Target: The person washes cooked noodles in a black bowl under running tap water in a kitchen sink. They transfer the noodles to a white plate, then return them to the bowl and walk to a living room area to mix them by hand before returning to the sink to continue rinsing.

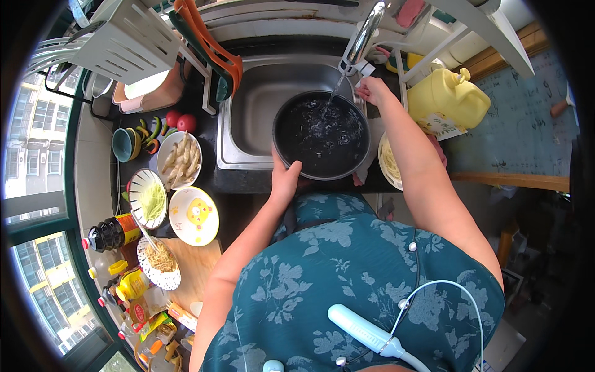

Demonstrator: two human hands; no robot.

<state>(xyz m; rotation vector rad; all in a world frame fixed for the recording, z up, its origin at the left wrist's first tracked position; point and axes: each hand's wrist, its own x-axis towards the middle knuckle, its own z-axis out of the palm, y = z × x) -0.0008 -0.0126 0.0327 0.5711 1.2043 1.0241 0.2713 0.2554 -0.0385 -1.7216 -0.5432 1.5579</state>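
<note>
A round black pot (320,139) with water in it is held over the right part of the stainless steel sink (260,116). Water runs into it from the chrome faucet (367,32). My left hand (284,179) grips the pot's lower left rim, thumb on top. My right hand (370,89) is at the upper right, beside the pot's rim and just below the faucet's white fitting (365,69); its fingers are bent, and whether they pinch a small part there is unclear.
Left of the sink stand a bowl of chicken feet (180,160), tomatoes (187,123), green peppers (155,128), a bowl of shredded vegetable (151,200) and a bear-patterned bowl (194,216). A yellow jug (446,100) and a bowl of pale shreds (389,160) are at the right.
</note>
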